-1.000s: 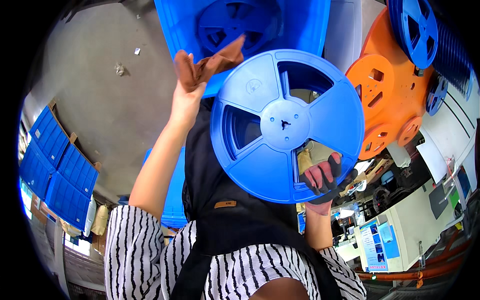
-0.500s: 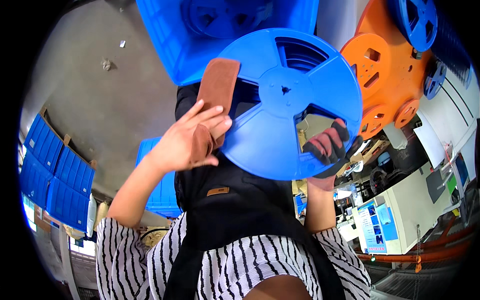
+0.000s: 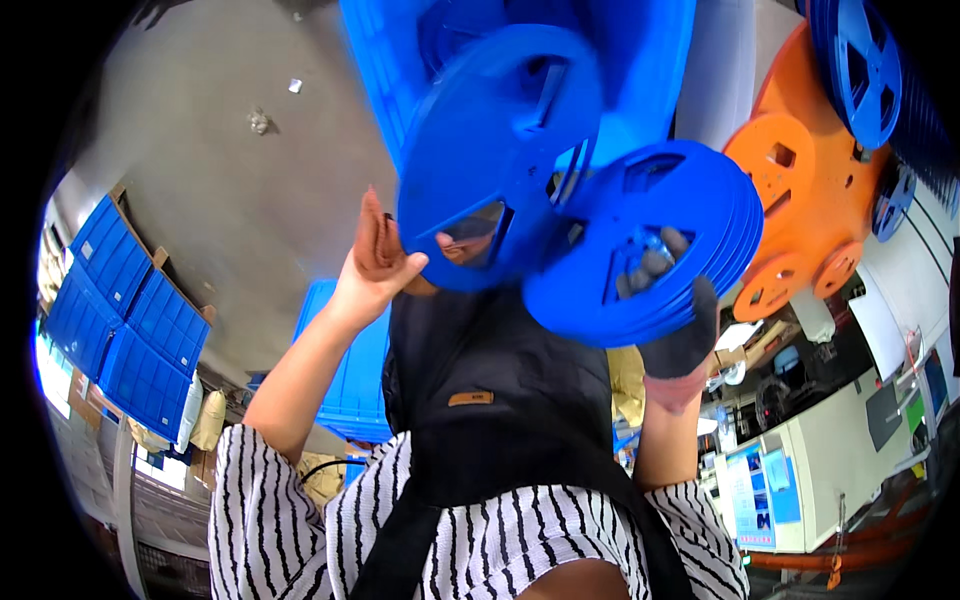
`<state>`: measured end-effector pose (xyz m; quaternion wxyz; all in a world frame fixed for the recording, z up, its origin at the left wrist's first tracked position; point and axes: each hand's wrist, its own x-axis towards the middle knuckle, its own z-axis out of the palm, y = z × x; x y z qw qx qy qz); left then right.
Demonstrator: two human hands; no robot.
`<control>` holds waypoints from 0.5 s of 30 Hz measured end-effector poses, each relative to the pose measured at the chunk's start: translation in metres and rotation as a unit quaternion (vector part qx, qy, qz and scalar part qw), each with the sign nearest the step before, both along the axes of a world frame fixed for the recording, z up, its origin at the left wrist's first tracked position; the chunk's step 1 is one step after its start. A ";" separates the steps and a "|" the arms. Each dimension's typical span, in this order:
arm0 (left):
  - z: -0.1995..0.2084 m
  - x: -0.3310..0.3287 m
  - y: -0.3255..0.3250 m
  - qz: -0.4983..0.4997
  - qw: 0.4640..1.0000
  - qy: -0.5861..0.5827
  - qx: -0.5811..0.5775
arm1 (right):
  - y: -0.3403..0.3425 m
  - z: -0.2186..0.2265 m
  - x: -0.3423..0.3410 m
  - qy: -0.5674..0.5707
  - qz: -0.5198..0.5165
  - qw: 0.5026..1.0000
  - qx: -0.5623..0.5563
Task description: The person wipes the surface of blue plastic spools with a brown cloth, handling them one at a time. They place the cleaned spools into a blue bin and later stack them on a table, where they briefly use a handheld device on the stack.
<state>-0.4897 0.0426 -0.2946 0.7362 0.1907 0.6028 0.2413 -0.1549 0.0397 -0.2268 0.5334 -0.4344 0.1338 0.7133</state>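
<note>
My bare left hand, with a brown leather finger guard on it, holds the lower left edge of a blue plastic reel. This reel stands tilted, and fingertips show through one of its cut-outs. My right hand, in a dark grey and pink glove, grips several stacked blue reels from the right, with fingers through a cut-out. The two sets of reels overlap near the middle; whether they touch I cannot tell. Behind them is a blue bin with a reel in it, partly hidden.
An orange stand with round discs rises at right, with blue reels stacked at its far end. Stacked blue crates stand at left. Another blue crate is beside my left forearm. A cream cabinet stands at lower right.
A blue reel has come away from the stack and swung up and left in my left hand. My right hand has tilted the remaining stack and moved slightly right.
</note>
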 end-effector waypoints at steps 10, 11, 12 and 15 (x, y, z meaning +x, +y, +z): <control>-0.018 -0.045 -0.011 0.221 0.946 -0.195 -0.132 | -0.025 0.023 0.005 -0.217 0.136 0.964 -0.076; -0.018 -0.043 -0.008 0.224 0.946 -0.198 -0.126 | -0.026 0.023 0.003 -0.210 0.119 0.967 -0.081; -0.019 -0.041 -0.004 0.226 0.946 -0.201 -0.118 | -0.028 0.022 0.001 -0.202 0.103 0.970 -0.085; -0.021 -0.041 0.007 0.215 0.961 -0.160 -0.070 | -0.024 0.023 -0.014 -0.208 0.083 0.967 -0.122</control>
